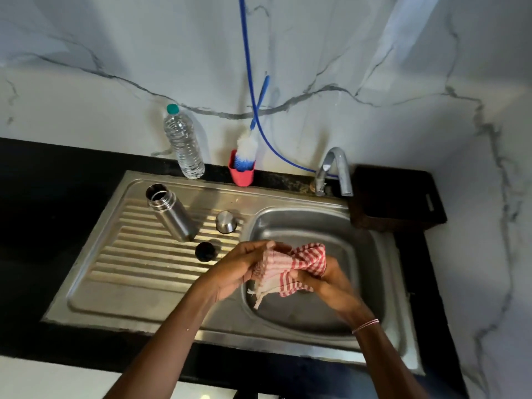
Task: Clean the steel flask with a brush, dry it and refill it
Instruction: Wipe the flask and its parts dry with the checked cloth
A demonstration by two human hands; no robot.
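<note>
Center frame, over the sink basin [371, 283], our left hand [241, 269] and right hand [331, 280] both grip a red-checked cloth [293, 267], fingers curled round it. The steel flask [169, 214] stands uncapped on the drainboard [129, 260] at left-center, with the steel cap [226, 221] and black stopper [205, 251] near it. The bottle brush [247, 151] sits in a red holder [241, 177] behind.

Dim light, wide-angle bending at edges, soft focus

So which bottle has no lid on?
The steel flask on the sink's drainboard: its mouth is uncovered. The clear plastic water bottle behind it has its green cap on.
</note>
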